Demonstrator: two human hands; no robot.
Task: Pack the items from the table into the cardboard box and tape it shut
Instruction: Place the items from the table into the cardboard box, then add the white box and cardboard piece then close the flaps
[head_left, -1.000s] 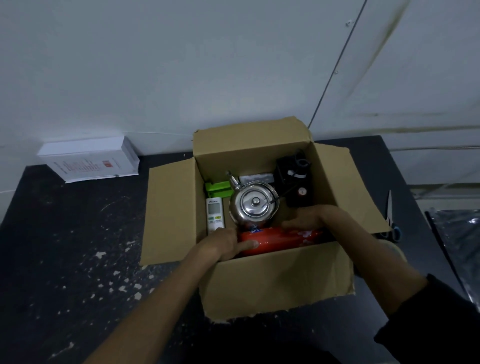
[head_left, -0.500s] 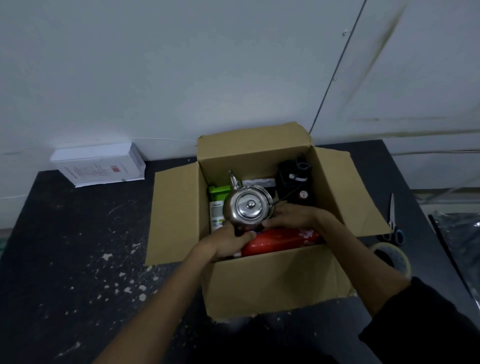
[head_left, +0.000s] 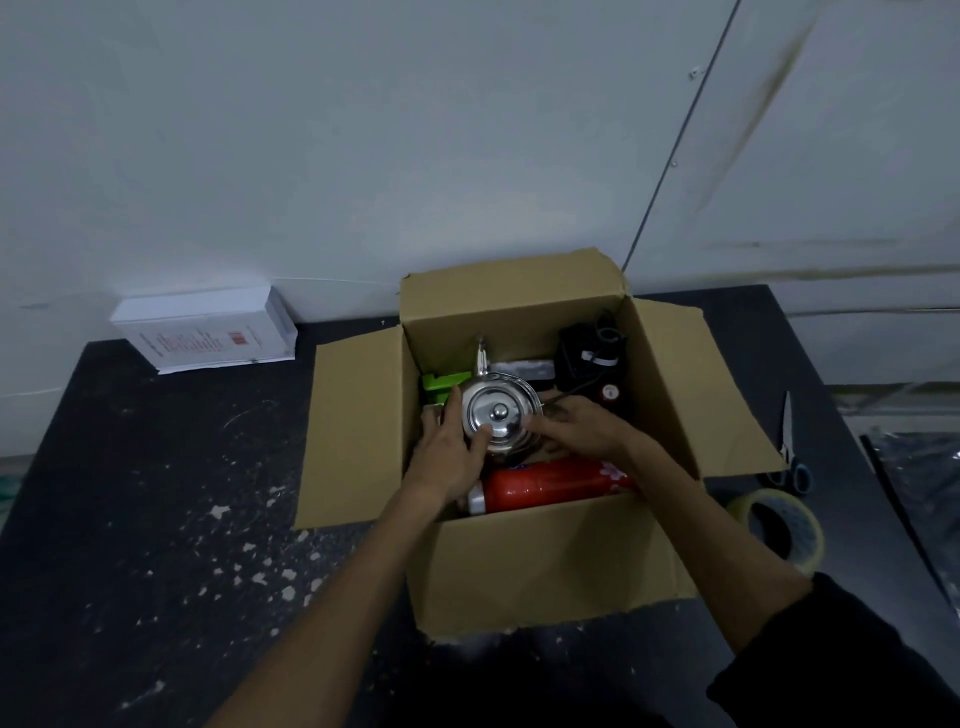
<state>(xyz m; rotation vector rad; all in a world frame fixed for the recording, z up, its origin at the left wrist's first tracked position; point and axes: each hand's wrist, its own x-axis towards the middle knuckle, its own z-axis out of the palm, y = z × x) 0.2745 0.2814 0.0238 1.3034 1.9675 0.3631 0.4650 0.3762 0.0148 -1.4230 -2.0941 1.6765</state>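
Box: the cardboard box (head_left: 545, 561) stands on the dark counter (head_left: 156, 493) with all four flaps open; it is not yet taped.
Kettle: a shiny steel kettle (head_left: 496, 413) sits inside the box, lid up, its spout pointing toward the far wall.
Left hand: the left hand (head_left: 447, 457) holds the kettle's left side; its fingers (head_left: 453, 410) curl up round the body and the thumb lies across the lid.
Right hand: the right hand (head_left: 576, 431) holds the kettle's right side, fingers wrapped on the rim; how firmly is hard to tell in the dim light.
Key relation: the kettle lies directly between both hands, each equally near; the red bottle (head_left: 550, 480) lies on its side just below, its long axis running left to right along the near wall, so the kettle probably has to settle behind it.
Neighbours: a green thing (head_left: 439, 384) at the left, a black gadget (head_left: 592, 364) at the right.
Outside: tape roll (head_left: 779, 525) and scissors (head_left: 789, 447) lie right of the box; a white carton (head_left: 208, 332) sits by the wall.
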